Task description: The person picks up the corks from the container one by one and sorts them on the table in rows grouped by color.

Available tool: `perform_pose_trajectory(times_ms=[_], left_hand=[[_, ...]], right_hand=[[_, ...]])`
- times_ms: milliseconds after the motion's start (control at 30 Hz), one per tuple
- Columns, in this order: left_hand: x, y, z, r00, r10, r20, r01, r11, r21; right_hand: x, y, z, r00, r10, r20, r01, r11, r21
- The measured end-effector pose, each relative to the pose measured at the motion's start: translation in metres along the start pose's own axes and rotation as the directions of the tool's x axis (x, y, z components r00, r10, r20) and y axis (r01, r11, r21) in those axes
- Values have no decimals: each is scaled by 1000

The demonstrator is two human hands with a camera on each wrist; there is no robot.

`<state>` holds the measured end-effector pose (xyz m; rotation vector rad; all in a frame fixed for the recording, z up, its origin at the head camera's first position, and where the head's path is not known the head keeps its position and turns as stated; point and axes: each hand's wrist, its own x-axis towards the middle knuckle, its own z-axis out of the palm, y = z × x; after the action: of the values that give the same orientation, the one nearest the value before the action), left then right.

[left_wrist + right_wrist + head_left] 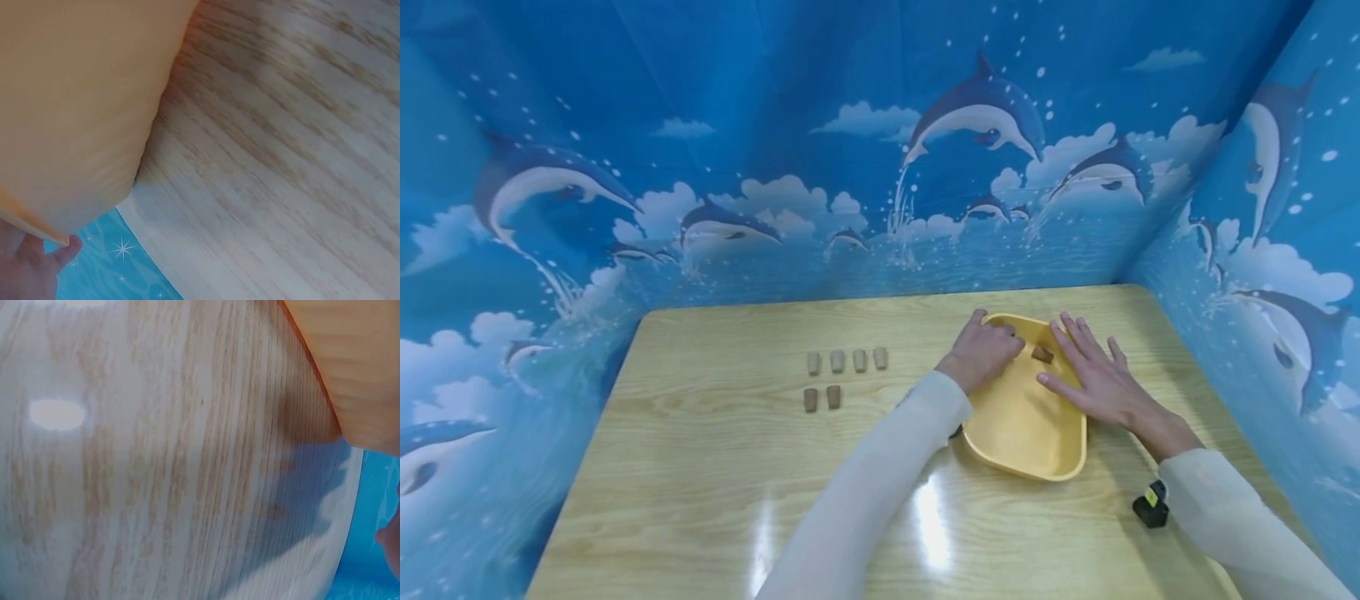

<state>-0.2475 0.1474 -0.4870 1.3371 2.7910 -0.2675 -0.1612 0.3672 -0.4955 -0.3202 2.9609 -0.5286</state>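
A yellow plastic basin (pixel 1026 417) stands on the right half of the table. My left hand (pixel 983 354) grips its far left rim, fingers curled over into the basin; in the left wrist view the thumb (pixel 67 251) sits outside the rim (pixel 37 228). My right hand (pixel 1097 379) lies over the right rim with fingers straight and spread, the thumb reaching inward. Between the hands, a small dark brown cork-like piece (pixel 1042 354) lies at the basin's far end. The right wrist view shows the basin's outer wall (pixel 356 369) and only a sliver of the hand (pixel 390 540).
Left of the basin, several small tapered light brown pieces (pixel 837 361) stand in a row on the wooden table (pixel 700 467). Two darker ones (pixel 833 397) are in front of them. A blue dolphin-print curtain (pixel 820 125) hangs behind and beside the table. A black wrist device (pixel 1151 507) hangs below the right sleeve.
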Motion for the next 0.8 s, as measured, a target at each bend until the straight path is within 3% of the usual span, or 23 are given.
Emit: perform_pose_trajectory(times_ms=[333,600,800], left_hand=[[-5,-3,-3,1000,26,-7,-26,1000,4],[-21,-22,-8,995,55,-81,-66,988,-142],[-39,-44,-23,987,86,-135,-116,964,-238]], right_hand=[[1,-2,0,1000,-2,9,2,1000,-3],[1,-3,0,1000,-4,12,4,1000,0],[1,-1,0,1000,-6,9,6,1000,-6]])
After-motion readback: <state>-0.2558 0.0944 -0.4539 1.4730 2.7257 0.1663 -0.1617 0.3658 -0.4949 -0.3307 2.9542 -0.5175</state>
